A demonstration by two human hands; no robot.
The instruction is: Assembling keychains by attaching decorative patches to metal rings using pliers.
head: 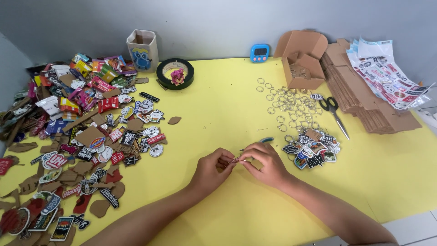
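Two hands meet near the middle of the yellow table (218, 114), just left of the small heap of finished keychains (312, 148). Your left hand (211, 171) and right hand (266, 164) pinch one small flat piece (235, 159) between them, reddish at its edge; its design is too small to read.

Fingers: left thumb and forefinger pressed together on the piece's left end, the remaining fingers curled under. Right fingertips (248, 159) closed on its right end. Whether a ring sits under them, I cannot tell.

Judgement on the step: it looks like fitting a split ring to a tag. Keep the piece pinched flat and low over the table, so that a slip drops it close by. Work the ring round with the right fingertips only; let the left merely hold steady.

Loose metal rings (291, 102) lie far right, before the open cardboard box (302, 59). Scissors (334, 114) rest just beside them. The unfinished stickers and tags (86, 141) are spread along the left, well apart from your hands.
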